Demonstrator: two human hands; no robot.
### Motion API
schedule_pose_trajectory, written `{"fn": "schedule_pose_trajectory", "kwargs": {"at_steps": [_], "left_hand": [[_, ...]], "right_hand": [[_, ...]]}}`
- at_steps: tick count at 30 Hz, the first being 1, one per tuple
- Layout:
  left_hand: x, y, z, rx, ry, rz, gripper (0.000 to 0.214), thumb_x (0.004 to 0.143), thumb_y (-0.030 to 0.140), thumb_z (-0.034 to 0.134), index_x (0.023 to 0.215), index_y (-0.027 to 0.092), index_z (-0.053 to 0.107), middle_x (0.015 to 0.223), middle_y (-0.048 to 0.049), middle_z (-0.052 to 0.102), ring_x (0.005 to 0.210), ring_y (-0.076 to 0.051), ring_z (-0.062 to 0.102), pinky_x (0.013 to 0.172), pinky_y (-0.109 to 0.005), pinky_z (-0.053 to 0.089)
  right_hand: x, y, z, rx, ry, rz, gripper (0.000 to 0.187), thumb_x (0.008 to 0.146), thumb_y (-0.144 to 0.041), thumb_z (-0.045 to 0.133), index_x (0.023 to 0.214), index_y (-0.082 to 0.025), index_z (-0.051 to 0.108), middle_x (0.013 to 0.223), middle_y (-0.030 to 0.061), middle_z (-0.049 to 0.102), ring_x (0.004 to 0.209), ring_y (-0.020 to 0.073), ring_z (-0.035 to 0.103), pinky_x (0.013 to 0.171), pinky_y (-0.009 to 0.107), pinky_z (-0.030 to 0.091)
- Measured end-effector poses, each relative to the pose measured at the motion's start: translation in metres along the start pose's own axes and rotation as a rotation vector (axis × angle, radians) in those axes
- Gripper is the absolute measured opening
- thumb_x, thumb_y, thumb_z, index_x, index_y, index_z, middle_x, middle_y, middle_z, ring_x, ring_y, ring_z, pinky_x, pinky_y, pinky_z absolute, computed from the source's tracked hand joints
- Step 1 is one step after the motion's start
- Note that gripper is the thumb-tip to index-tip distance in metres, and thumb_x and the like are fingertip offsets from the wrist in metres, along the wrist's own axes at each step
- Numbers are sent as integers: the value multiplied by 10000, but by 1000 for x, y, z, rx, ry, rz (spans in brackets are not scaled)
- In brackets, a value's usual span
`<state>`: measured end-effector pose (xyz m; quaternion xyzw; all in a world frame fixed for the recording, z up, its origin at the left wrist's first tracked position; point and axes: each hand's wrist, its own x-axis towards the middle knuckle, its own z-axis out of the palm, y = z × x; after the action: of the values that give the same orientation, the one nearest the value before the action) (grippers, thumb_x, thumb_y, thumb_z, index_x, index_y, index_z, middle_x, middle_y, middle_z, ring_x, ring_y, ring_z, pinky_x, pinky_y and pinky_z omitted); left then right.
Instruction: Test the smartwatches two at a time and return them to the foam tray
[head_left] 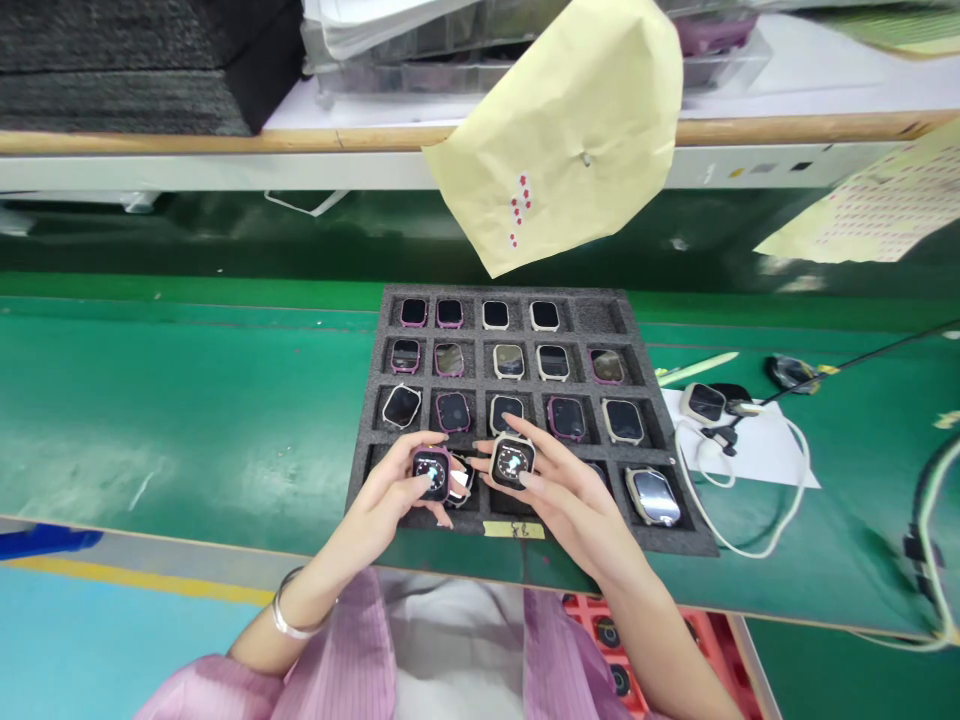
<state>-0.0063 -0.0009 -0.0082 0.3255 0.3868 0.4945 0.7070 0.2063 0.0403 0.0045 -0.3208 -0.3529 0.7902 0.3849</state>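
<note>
A black foam tray (375, 430) with square pockets lies on the green bench and holds several smartwatch bodies, some purple, some cream. My left hand (397, 492) is closed on a purple-cased watch (432, 472) with a lit screen, held over the tray's near row. My right hand (559, 490) grips a cream-cased watch (512, 461), also lit, just to the right of the other. Another watch (460, 480) sits in the pocket between the two hands, partly hidden by fingers.
A cream watch (705, 402) rests on a charging dock with a white cable (739, 545) on white paper, right of the tray. A yellow paper sheet (562, 130) hangs above. A pen (697, 367) lies nearby. A red bin (622, 660) sits below the bench edge.
</note>
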Motion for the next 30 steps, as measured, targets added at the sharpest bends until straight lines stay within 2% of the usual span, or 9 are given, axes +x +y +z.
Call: {"fn": "schedule_pose_trajectory", "kwargs": {"at_steps": [7, 15, 20, 23, 26, 30], "left_hand": [[0, 2, 1, -78, 45, -70, 317, 831, 160, 544, 1141, 201, 595, 1030, -79, 637, 901, -224, 644, 666, -323, 597], [-1, 4, 2, -18, 18, -73, 365, 804, 119, 499, 1149, 210, 573, 1059, -74, 610, 957, -236, 633, 717, -343, 592], [-2, 5, 3, 27, -10, -68, 359, 823, 137, 490, 1169, 215, 540, 1075, -68, 589, 971, -232, 617, 739, -358, 584], [-3, 4, 6, 124, 2, -47, 336, 830, 155, 531, 1161, 212, 511, 989, -50, 587, 866, -195, 626, 636, -282, 562], [-2, 4, 9, 294, 67, -22, 323, 802, 153, 629, 1092, 205, 497, 848, -2, 562, 677, -124, 582, 504, -188, 461], [-2, 5, 10, 436, 120, 6, 271, 781, 139, 670, 980, 199, 496, 764, 38, 523, 617, -97, 550, 553, -196, 448]], "right_hand": [[1, 4, -1, -38, 14, -27, 366, 882, -191, 632, 1243, -239, 597, 1207, 87, 677, 1068, 283, 667, 928, 430, 526], [0, 6, 1, -74, 42, -63, 325, 890, -242, 648, 1213, -219, 613, 1110, 87, 718, 958, 276, 714, 828, 397, 589], [-1, 9, 1, -143, 57, -73, 308, 907, -258, 644, 1211, -227, 601, 1130, 90, 709, 945, 267, 717, 825, 396, 593], [-2, 9, 0, -182, 50, -60, 368, 915, -269, 639, 1273, -245, 561, 1202, 100, 677, 1012, 275, 694, 883, 424, 569], [-4, 6, -1, -127, -11, -10, 497, 924, -283, 626, 1391, -287, 458, 1305, 96, 617, 1147, 284, 625, 1021, 492, 467], [-5, 4, -1, -33, -42, 11, 481, 944, -288, 599, 1401, -312, 450, 1336, 84, 596, 1201, 279, 586, 1058, 517, 415]]}}
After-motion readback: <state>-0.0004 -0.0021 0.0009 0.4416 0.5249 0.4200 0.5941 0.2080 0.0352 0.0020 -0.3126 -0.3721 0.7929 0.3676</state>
